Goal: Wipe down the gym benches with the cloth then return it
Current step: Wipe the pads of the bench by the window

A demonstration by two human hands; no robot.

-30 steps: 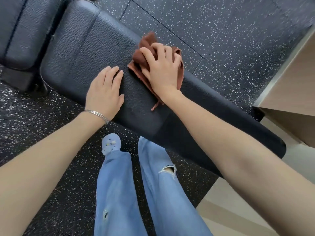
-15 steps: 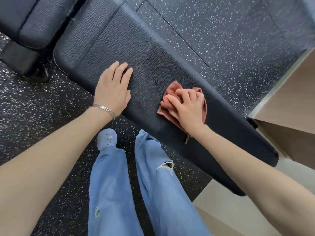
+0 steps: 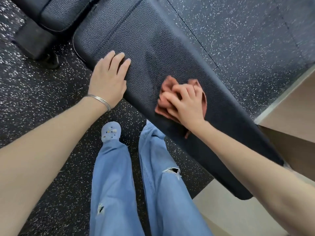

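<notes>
Pressing the bunched cloth (image 3: 199, 92) under curled fingers (image 3: 180, 92) on the bench (image 3: 153, 40), the right hand (image 3: 185, 106) risked skipping patches, while the left hand (image 3: 109, 79) lay flat and empty.

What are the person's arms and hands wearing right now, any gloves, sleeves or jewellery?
No gloves and no sleeves in view: both forearms are bare up to the frame edge. The left hand has thin silver bangles stacked at the wrist. The right hand and its wrist carry nothing visible. No rings can be made out on either hand.

Black padded bench (image 3: 153, 41) on speckled rubber floor (image 3: 238, 31), rust cloth (image 3: 166, 86) bunched on its pad, left hand (image 3: 109, 80) flat beside it
</notes>
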